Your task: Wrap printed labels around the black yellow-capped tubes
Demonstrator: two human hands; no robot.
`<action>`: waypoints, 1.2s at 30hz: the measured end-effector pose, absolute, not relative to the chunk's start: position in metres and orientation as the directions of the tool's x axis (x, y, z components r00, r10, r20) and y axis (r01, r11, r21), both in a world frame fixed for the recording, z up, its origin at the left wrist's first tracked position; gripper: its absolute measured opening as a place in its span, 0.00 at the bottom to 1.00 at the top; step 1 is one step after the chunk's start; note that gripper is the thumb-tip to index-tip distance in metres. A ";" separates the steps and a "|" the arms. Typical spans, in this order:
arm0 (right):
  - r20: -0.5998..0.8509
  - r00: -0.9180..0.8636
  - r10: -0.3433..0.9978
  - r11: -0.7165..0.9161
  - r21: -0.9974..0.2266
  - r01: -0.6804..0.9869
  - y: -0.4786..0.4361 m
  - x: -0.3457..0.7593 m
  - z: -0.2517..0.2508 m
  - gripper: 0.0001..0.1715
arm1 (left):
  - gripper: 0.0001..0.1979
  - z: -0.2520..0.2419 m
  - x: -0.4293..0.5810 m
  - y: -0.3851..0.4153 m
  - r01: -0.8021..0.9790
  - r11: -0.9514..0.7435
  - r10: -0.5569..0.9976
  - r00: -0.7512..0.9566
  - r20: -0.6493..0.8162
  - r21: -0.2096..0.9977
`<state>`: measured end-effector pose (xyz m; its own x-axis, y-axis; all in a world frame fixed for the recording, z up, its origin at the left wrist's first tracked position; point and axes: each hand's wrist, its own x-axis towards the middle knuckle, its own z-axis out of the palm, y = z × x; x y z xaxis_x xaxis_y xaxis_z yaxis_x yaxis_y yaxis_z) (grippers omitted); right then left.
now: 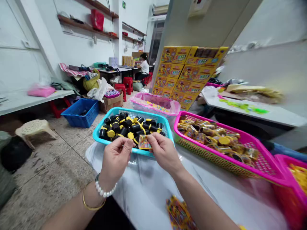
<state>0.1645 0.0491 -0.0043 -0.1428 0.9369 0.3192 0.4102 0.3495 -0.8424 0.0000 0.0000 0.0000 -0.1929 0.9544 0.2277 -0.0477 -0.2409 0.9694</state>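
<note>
The right hand [165, 153] pinches a printed label [144, 142] by the teal basket [96, 131]'s near rim; just left, the left hand [117, 159] is pinched narrow, contents unclear. Beneath spreads a marbled worktop [144, 182]; yellow boxes [177, 72] stand far right.

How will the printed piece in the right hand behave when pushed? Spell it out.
The printed piece looks thin, so it probably bends easily. Small between the fingertips of the right hand, it is likely light. It looks flat, so it would likely slide rather than roll.
</note>
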 end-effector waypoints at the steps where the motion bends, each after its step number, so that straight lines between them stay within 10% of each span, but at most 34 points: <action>1: 0.332 -0.139 0.933 0.359 -0.830 0.426 0.048 0.163 -0.006 0.24 | 0.23 -0.002 0.001 -0.001 -0.039 -0.261 0.948 -0.199 0.248 0.965; 17: 0.577 -0.209 0.790 0.594 -0.633 0.497 0.035 0.153 -0.010 0.21 | 0.04 -0.010 0.002 -0.004 0.106 -0.349 0.892 -0.267 0.365 0.931; 25: 0.493 -0.356 0.793 0.609 -0.651 0.454 0.039 0.156 -0.007 0.25 | 0.05 -0.014 -0.014 -0.003 -0.027 -0.135 0.960 -0.251 0.124 0.991; 32: 0.232 -0.262 0.937 0.283 -0.065 0.957 0.080 0.205 -0.001 0.15 | 0.11 -0.022 -0.022 0.003 -0.143 -0.027 0.984 -0.180 0.000 0.989; 36: 0.077 -0.306 0.949 0.306 0.019 0.952 0.088 0.202 -0.008 0.19 | 0.13 -0.026 -0.014 0.008 -0.202 0.056 0.990 -0.115 -0.080 0.978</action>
<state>0.2019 0.0881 -0.0077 -0.3062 0.9489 0.0766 0.9519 0.3057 0.0191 -0.0143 0.0081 -0.0259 -0.1151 0.9901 -0.0804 -0.2019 0.0560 0.9778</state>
